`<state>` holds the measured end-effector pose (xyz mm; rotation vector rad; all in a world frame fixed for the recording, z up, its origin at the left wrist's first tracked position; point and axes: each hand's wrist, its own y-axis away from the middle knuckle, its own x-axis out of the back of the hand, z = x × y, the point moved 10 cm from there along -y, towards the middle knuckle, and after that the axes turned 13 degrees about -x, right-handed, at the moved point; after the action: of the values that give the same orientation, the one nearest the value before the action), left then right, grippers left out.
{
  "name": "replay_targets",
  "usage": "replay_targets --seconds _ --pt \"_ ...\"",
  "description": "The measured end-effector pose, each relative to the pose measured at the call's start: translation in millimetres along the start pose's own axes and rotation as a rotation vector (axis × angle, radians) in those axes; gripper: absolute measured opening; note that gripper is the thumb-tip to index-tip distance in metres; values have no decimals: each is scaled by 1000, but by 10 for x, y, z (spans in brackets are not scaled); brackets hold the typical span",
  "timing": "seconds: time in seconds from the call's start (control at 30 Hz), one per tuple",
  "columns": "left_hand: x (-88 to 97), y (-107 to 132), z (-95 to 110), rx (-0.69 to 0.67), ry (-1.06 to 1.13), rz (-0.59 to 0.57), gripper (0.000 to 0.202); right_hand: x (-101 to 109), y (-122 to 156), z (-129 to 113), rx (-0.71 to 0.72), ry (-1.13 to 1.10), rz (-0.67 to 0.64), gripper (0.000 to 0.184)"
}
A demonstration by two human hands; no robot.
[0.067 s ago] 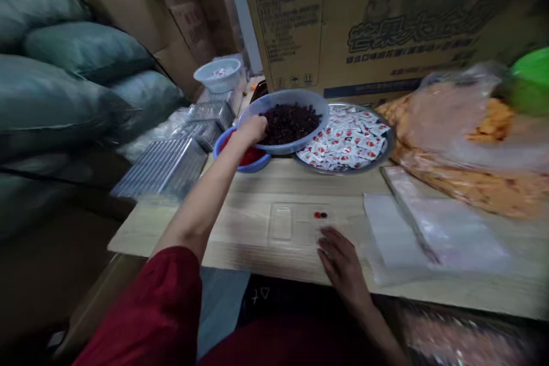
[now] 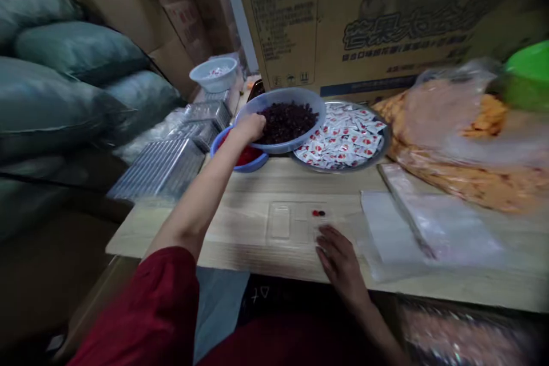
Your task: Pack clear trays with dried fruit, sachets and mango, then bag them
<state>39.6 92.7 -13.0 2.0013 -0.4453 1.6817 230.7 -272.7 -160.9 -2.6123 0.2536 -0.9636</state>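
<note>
My left hand [image 2: 252,128] reaches over the near left rim of a pale plastic bowl [image 2: 317,104] filled with small dark pieces [image 2: 289,120]. Its fingers are curled at the edge of the pieces; the tips and anything between them are hidden. A thin clear plastic tray [image 2: 281,223] lies flat on the table, with a small red piece [image 2: 315,213] and a small dark piece [image 2: 322,214] side by side in its right part. Beside the tray's near right edge rests my right hand [image 2: 338,257], open, its fingers stretched loosely and holding nothing visible.
A blue bowl of red pieces [image 2: 249,157] sits partly under the dark-filled bowl. Right of it stands a metal pan of small white packets [image 2: 343,140]. Stacked clear trays [image 2: 156,168] are at left, plastic sleeves [image 2: 424,234] and a large orange-filled bag [image 2: 463,166] at right.
The whole view has shifted slightly. Both hands keep nearly the same places, the left at the dark-filled bowl and the right by the tray.
</note>
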Motion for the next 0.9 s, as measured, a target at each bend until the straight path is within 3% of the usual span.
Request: replay_targets --seconds 0.1,0.2,0.33,0.43,0.53,0.6,0.67,0.73,0.8,0.9 --pt "64 23 10 44 -62 60 36 15 -13 2 -23 -4 10 30" --pt "114 97 -40 84 19 185 24 24 -18 27 -33 -21 32 27" --pt "187 122 -171 56 325 465 14 21 -26 46 -35 -44 36 24" --pt "211 143 -267 39 658 647 19 63 -27 17 -37 -73 42 28" --pt "354 436 -129 -6 904 902 30 160 -15 -14 -48 -131 83 37" --pt "434 746 242 -109 966 981 31 238 -6 -5 -77 -161 131 40" --pt "355 998 882 -291 980 839 29 304 0 21 -116 -178 179 37" --pt "66 1203 1616 -467 886 597 24 335 -3 37 -144 -187 201 33" --pt "-290 1349 2163 -572 751 478 21 338 -16 27 -146 -183 198 31" --pt "-777 1337 2576 -640 639 388 21 330 -34 5 -133 -166 184 30"
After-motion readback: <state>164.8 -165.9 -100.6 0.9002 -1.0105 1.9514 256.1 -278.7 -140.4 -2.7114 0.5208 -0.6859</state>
